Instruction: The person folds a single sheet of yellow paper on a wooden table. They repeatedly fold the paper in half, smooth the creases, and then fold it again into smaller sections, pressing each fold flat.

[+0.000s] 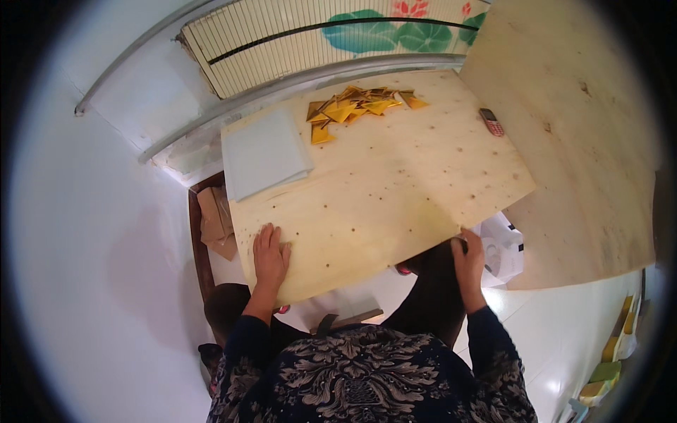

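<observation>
left hand (271,255) flat on wooden board (395,169) | right hand (469,262) at board's near edge | gold pieces (352,106) heaped beyond

A red phone (491,122) lies before a painted panel (363,37)

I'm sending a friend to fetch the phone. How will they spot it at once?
Start at the pale board with dark spots. Go to its far right part, near the edge beside the wood panel. The phone lies there alone: small, with a reddish keypad, unlike the gold papers and white sheets further left.
</observation>
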